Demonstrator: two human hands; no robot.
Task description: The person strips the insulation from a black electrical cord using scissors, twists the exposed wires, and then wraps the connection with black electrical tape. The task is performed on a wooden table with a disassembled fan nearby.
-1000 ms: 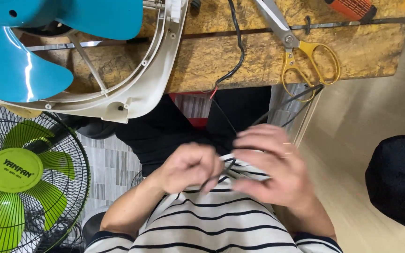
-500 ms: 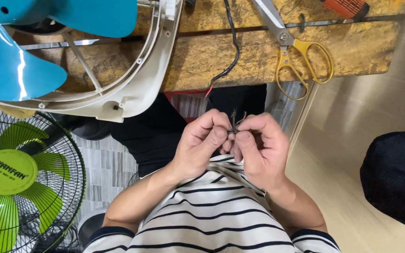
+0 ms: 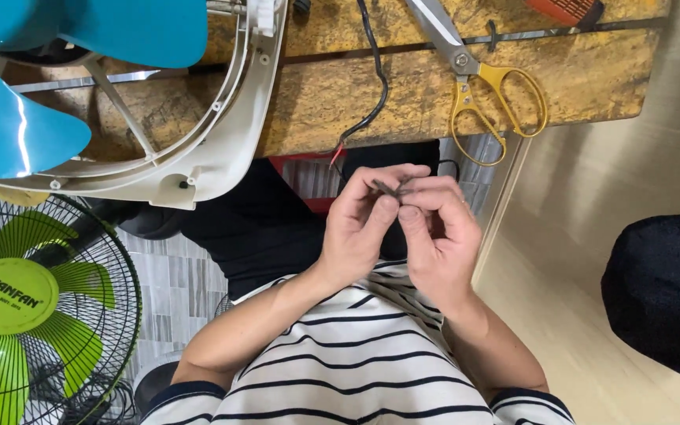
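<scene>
the thin dark wire [image 3: 385, 189] sits pinched between both hands, held up close in front of the striped shirt [image 3: 356, 370], just below the edge of the wooden workbench [image 3: 403, 86]. the left hand [image 3: 364, 228] has thumb and fingertips pressed together on it, and the right hand [image 3: 438, 232] clamps it the same way, the two hands touching. a black cable [image 3: 377, 79] hangs off the bench above them. yellow-handled scissors [image 3: 485, 86] lie on the bench, near a white fan frame [image 3: 222, 149] with blue blades [image 3: 17, 134]. a green fan [image 3: 17, 299] stands on the floor, well apart.
</scene>
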